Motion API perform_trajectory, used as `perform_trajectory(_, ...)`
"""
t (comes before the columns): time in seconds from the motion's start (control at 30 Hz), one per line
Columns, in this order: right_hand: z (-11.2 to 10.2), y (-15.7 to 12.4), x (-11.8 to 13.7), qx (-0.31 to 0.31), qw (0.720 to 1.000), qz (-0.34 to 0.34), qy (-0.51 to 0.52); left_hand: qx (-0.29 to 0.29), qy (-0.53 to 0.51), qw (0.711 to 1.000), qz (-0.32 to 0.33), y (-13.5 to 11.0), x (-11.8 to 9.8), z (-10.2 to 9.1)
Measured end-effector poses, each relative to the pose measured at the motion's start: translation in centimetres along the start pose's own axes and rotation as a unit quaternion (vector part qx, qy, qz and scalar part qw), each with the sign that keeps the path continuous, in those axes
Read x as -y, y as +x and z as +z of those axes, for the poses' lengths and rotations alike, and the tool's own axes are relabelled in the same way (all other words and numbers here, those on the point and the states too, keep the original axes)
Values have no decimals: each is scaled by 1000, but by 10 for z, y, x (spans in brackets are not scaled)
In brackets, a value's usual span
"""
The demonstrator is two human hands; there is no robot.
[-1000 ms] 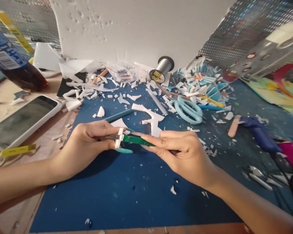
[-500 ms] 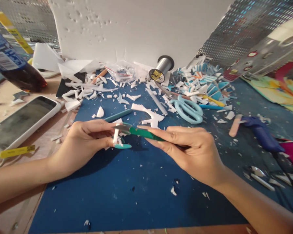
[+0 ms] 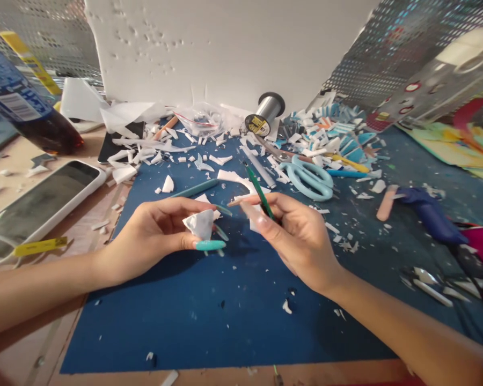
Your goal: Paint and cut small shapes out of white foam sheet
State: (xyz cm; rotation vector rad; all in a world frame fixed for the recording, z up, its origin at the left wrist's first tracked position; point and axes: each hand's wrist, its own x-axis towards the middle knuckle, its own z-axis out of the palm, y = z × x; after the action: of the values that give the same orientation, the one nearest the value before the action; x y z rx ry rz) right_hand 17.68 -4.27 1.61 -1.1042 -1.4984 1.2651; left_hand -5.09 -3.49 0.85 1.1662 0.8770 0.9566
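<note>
My left hand (image 3: 156, 230), with long turquoise nails, pinches a small white foam piece (image 3: 201, 224) between thumb and fingers. My right hand (image 3: 293, 236) is closed around a slim green craft knife (image 3: 260, 187), held at a slant with one end pointing up and away. Its other end is hidden in the fingers. The knife is apart from the foam piece. Just beyond the hands, a curved white foam offcut (image 3: 235, 177) lies on the blue mat (image 3: 209, 321), partly covered by my right fingers. A teal pen-like stick (image 3: 195, 188) lies behind my left hand.
Light-blue scissors (image 3: 309, 179), a wire spool (image 3: 265, 113) and heaped foam scraps (image 3: 338, 131) lie at the back. A phone (image 3: 48, 201) and cola bottle (image 3: 36, 115) are left. A dark-blue glue gun (image 3: 430, 214) is right. A white foam board (image 3: 233, 48) stands behind.
My right hand has drawn the knife away from the foam piece and tilted it upward. My left hand has turned the foam piece so that a broader face shows.
</note>
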Motion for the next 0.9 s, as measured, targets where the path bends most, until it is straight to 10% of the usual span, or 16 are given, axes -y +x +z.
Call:
perform_trajectory(0.5, 28, -2, -5, 64, 993, -16, 94, 101, 85, 991, -30, -5, 2, 2)
perform_trajectory(0.9, 24, 4, -7, -16, 997, -10, 74, 107, 28, 993, -42, -2, 2, 4)
